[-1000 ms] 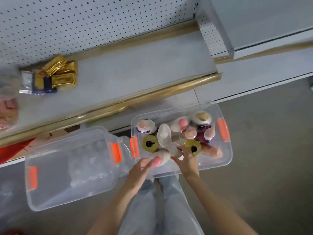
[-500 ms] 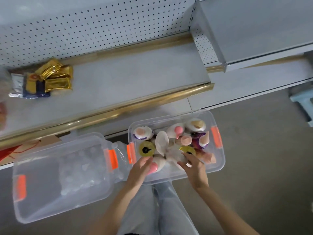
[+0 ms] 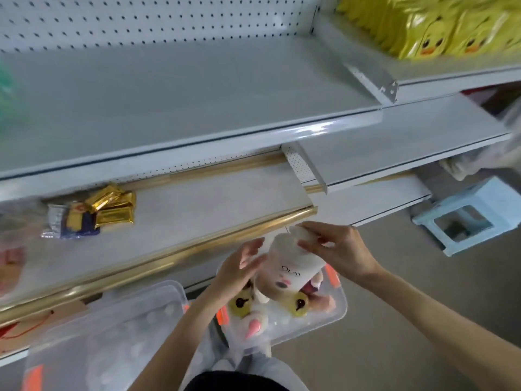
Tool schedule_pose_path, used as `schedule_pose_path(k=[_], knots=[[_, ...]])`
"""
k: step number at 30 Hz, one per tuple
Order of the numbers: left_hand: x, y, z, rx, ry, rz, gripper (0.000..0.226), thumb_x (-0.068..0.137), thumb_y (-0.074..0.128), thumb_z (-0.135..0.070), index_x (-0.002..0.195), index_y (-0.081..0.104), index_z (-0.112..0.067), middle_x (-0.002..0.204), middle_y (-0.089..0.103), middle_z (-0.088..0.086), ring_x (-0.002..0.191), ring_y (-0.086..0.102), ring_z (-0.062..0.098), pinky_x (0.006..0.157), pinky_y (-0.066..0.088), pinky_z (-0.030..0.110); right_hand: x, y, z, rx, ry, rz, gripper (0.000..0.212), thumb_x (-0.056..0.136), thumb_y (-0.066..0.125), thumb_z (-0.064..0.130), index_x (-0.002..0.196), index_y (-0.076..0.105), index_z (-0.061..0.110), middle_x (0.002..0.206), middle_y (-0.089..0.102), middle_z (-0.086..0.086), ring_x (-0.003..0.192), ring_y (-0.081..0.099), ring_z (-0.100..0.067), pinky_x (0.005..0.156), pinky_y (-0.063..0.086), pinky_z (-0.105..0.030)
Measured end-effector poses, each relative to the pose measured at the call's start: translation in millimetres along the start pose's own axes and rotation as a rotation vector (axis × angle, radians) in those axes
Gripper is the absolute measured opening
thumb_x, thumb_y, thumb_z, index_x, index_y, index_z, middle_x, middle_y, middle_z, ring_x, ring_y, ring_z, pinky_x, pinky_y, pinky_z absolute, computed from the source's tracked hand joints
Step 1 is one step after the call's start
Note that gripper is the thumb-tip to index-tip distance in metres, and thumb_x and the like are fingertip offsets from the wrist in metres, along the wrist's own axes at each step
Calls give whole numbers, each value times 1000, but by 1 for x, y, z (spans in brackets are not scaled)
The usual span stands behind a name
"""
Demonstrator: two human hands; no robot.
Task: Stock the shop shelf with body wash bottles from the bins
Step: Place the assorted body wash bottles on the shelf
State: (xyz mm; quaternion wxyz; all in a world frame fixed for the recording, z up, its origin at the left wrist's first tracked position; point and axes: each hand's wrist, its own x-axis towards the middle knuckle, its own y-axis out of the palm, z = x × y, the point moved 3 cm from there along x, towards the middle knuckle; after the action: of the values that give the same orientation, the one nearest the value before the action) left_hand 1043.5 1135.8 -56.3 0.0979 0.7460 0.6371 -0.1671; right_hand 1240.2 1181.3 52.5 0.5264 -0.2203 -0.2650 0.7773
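Above bin (image 3: 337,307), near gold front edge of shelf (image 3: 203,204): pinches top end of white bottle (image 3: 290,268) with curled right hand (image 3: 339,249); presses straight-fingered left hand (image 3: 239,268) against its side. Up out of bin now, unlike half-second earlier.

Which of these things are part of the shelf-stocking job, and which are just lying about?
Job: white bottle, held between left hand and right hand; clear bin of bottles; second clear bin; white shelf.
Lying about: gold packets; blue stool; yellow duck packs.
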Motion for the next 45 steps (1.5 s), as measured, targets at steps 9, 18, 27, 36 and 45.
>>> schedule_pose_path(k=[9,18,27,36,45], knots=[[-39,-84,-116,96,312,-218,70,53,86,-40,113,52,-37,100,69,-9,88,66,3,76,57,29,50,-23,178,118,-357,13,21,82,69,36,102,72,33,99,71,18,84,65,-2,75,49,-18],[-86,-182,-176,-97,414,-594,70,44,87,-32,108,58,-31,101,71,-5,96,67,18,81,57,46,104,3,286,473,-530,137,37,82,65,15,118,59,22,111,68,7,102,62,2,83,48,-13],[-102,-265,-206,-88,497,-737,54,55,87,-14,99,59,-27,94,73,-9,87,68,6,73,56,25,158,126,250,292,-329,341,69,65,85,21,125,51,22,113,65,9,104,61,-7,87,51,-22],[-85,-297,-200,-31,532,-692,56,70,82,-11,116,54,-26,104,68,-12,96,65,2,79,54,21,193,166,262,409,-289,126,71,60,88,9,121,55,22,107,68,7,98,64,-10,75,54,-22],[-90,-316,-137,72,426,-775,36,92,58,-30,127,46,-29,122,52,-15,113,51,2,86,41,10,230,177,283,368,-280,124,70,61,87,10,119,50,22,107,66,5,96,62,-7,68,48,-10]])
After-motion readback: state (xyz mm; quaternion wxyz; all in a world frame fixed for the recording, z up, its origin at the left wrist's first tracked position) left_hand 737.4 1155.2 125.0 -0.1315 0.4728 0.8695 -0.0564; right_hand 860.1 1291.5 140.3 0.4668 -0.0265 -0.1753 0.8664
